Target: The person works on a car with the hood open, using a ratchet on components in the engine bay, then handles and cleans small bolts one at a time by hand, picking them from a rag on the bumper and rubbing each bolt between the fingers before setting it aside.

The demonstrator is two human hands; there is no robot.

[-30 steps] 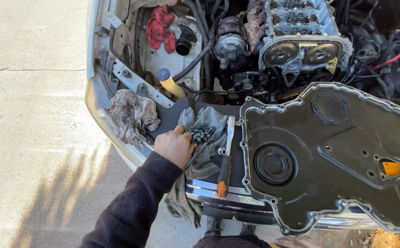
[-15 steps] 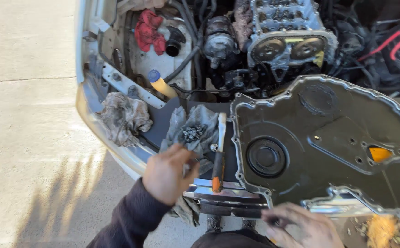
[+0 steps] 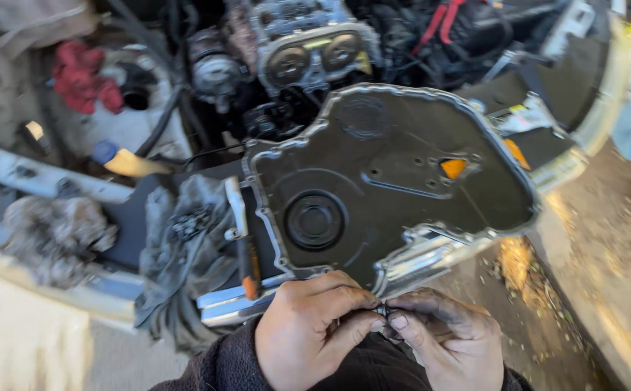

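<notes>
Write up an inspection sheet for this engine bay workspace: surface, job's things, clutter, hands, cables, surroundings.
Surface: front edge of the car, hood open, serves as the bench.
Job's things: small dark part, too small to identify, pinched between both hands; large black engine cover lies just beyond them.
Clutter: grey rags draped over the edge, another dirty rag further left, red rag deep in the bay, orange-handled tool beside the cover.
Hands: left hand and right hand, both grimy, fingertips meeting on the part.
Cables: red cables and black hoses in the bay.
Surroundings: concrete ground with debris, sunlit.
</notes>
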